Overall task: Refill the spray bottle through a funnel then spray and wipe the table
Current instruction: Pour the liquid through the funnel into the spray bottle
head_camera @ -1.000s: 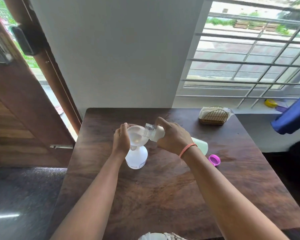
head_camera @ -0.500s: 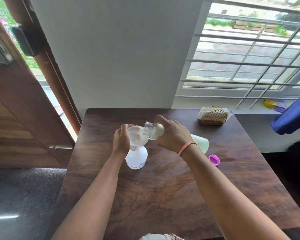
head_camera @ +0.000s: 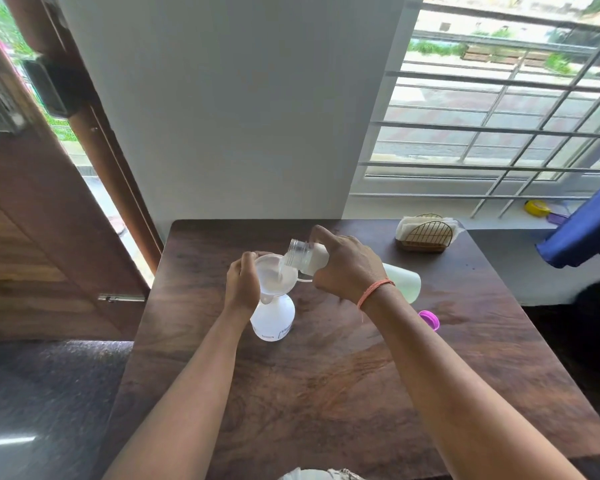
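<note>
A white spray bottle [head_camera: 273,318] without its head stands on the dark wooden table [head_camera: 343,393]. A translucent white funnel [head_camera: 274,277] sits in its neck. My left hand [head_camera: 242,285] grips the funnel's left rim. My right hand [head_camera: 347,267] holds a pale refill bottle [head_camera: 307,259] tilted down to the left, its clear open mouth over the funnel. A thin stream of liquid runs from it into the funnel. The bottle's wide end [head_camera: 404,281] sticks out past my right wrist.
A purple cap [head_camera: 430,320] lies on the table right of my right forearm. A gold wire holder with napkins [head_camera: 425,233] stands at the back right. A white wall is behind the table, a wooden door to the left, a barred window to the right.
The refill bottle's mouth has lifted slightly and tipped further over the funnel, and liquid now streams in. My left hand stays on the funnel's rim.
</note>
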Demonstrator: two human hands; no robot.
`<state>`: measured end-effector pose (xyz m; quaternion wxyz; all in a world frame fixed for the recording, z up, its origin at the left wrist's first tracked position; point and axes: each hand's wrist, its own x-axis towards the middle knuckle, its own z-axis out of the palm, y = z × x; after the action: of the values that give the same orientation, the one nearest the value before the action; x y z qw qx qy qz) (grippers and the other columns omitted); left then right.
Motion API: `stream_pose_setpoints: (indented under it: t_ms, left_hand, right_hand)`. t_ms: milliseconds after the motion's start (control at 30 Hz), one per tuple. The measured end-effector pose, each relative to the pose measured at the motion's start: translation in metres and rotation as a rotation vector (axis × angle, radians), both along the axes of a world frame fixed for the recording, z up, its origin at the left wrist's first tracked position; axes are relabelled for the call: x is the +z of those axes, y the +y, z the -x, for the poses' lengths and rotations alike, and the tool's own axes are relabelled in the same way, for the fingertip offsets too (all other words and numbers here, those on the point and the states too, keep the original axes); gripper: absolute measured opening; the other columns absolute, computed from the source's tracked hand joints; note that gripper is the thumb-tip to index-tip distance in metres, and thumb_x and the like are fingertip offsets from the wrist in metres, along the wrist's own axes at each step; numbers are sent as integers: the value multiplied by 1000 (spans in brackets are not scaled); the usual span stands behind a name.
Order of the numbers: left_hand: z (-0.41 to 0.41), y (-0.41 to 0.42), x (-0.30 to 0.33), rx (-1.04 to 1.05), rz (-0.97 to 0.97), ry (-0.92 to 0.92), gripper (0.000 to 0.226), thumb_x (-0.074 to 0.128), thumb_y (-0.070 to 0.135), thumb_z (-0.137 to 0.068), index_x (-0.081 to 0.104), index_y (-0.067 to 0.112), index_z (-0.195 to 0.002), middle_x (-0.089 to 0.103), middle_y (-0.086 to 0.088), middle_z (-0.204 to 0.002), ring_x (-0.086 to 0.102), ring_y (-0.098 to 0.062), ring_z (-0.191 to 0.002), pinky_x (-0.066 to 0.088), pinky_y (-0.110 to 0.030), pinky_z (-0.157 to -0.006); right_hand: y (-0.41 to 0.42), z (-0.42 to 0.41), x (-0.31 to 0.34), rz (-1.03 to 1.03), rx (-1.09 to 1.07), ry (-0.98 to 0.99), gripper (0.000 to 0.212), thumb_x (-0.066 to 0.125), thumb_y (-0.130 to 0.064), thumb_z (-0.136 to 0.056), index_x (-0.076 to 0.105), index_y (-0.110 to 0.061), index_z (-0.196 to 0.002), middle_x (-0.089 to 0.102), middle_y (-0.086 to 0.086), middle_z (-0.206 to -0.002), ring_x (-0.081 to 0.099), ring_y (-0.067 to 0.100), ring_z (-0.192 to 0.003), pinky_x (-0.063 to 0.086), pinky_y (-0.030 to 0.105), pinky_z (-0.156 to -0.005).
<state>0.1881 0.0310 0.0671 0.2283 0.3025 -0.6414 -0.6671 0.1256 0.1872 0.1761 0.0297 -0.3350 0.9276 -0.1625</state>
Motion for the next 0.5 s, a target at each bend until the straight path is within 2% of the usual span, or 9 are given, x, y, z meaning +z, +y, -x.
stream_pose_setpoints:
  t_ms: [300, 500]
  left_hand:
    - [-1, 0, 4, 2, 13, -19, 45, 31, 34, -78, 75, 32, -68, 73, 6, -77, 65, -21, -82, 52, -40, -76]
    - [-1, 0, 3, 1, 2, -3, 44, 32, 33, -79, 75, 29, -70, 74, 5, -78, 66, -21, -83, 52, -38, -74]
  right_hand:
    - [-2, 1, 3, -16, 0, 7, 41, 60, -18, -67, 48, -27, -105, 52, -5, -81, 42, 24, -81, 32, 29, -65]
    - [-2, 1, 4, -10, 9, 3, 40, 60, -18, -67, 47, -27, -103, 61, -1, -90, 50, 28, -89, 32, 29, -65]
